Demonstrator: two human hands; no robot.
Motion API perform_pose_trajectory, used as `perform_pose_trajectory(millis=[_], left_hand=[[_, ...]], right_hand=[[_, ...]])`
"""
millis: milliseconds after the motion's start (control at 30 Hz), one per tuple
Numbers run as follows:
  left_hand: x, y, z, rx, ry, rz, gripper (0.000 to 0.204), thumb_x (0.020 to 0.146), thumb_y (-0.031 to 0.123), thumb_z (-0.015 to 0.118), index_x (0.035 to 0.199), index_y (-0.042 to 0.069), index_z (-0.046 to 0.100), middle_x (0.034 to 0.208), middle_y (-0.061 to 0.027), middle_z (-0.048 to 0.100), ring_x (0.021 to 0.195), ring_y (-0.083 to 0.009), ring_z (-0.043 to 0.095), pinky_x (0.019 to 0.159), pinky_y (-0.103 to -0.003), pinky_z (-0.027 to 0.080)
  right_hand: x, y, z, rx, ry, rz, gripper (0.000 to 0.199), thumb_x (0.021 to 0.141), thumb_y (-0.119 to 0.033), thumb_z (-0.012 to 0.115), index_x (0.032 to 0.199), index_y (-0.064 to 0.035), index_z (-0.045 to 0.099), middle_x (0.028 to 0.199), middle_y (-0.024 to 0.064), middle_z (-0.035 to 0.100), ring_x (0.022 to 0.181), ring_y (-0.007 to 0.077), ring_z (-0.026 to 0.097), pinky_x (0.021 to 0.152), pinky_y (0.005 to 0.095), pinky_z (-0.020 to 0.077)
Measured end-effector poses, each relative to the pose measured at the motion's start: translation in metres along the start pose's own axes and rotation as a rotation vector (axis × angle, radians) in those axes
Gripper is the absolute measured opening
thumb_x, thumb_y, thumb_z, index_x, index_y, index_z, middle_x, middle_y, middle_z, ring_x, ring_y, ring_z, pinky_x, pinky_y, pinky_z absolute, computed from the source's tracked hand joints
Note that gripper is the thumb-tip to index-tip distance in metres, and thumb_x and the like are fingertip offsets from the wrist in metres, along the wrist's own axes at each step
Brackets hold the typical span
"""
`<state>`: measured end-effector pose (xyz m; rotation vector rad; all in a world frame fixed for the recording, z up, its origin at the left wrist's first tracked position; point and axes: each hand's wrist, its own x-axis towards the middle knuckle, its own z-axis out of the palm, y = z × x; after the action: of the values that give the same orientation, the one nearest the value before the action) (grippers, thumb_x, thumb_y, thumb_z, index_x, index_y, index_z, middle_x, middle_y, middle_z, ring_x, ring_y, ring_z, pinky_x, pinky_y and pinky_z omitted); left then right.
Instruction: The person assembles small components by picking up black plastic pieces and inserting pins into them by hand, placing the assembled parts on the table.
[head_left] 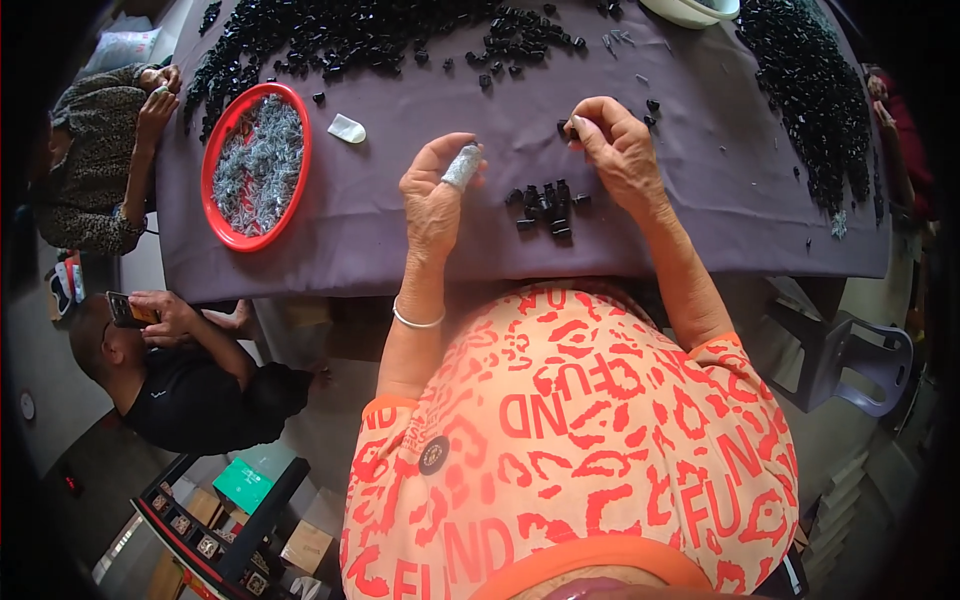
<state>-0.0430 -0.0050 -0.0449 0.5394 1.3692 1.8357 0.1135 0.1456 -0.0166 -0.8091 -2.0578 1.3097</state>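
A short-sleeved top in light orange is worn, covered all over with red blotches and block lettering; it fills the lower centre and lower right of the frame. The sleeve hems and the collar are edged in a plain, deeper orange band. A small round dark badge is seen on the chest at lower centre. A thin silver bangle is worn on the left wrist. The left hand's (432,195) forefinger is wrapped in pale grey tape. The right hand (618,145), at upper centre, is left bare.
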Motion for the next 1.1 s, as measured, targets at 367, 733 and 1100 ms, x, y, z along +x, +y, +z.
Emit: perform_pose_trajectory(millis=[367,733,1100], left_hand=[[-0.003,0.006,0.015,0.194,-0.003,0.041,0.020,0.082,0.002,0.063,0.101,0.000,0.063,0.091,-0.0023,0.063,0.076,-0.0078,0.059,0.065,-0.021,0.049],[-0.001,0.005,0.021,0.022,0.020,-0.077,0.019,0.084,0.004,0.063,0.102,-0.001,0.063,0.088,-0.0048,0.063,0.073,-0.0093,0.060,0.059,-0.021,0.050],[0.009,0.000,0.026,0.728,-0.033,0.414,0.023,0.078,-0.002,0.064,0.101,0.001,0.064,0.087,-0.0056,0.064,0.080,-0.0133,0.061,0.066,-0.027,0.049]], right_hand=[[-0.007,-0.005,-0.008,1.015,-0.113,0.417,0.006,0.091,-0.010,0.055,0.093,-0.0047,0.056,0.090,0.0112,0.065,0.075,0.0152,0.064,0.062,0.0270,0.0514],[-0.013,-0.005,-0.007,1.171,-0.168,0.419,0.007,0.092,-0.009,0.052,0.097,-0.0053,0.055,0.091,0.0104,0.063,0.076,0.0146,0.063,0.065,0.0303,0.0543],[-0.016,-0.006,-0.005,1.137,-0.134,0.384,0.011,0.091,-0.007,0.053,0.101,-0.0029,0.056,0.092,0.0087,0.062,0.077,0.0113,0.059,0.063,0.0238,0.0486]])
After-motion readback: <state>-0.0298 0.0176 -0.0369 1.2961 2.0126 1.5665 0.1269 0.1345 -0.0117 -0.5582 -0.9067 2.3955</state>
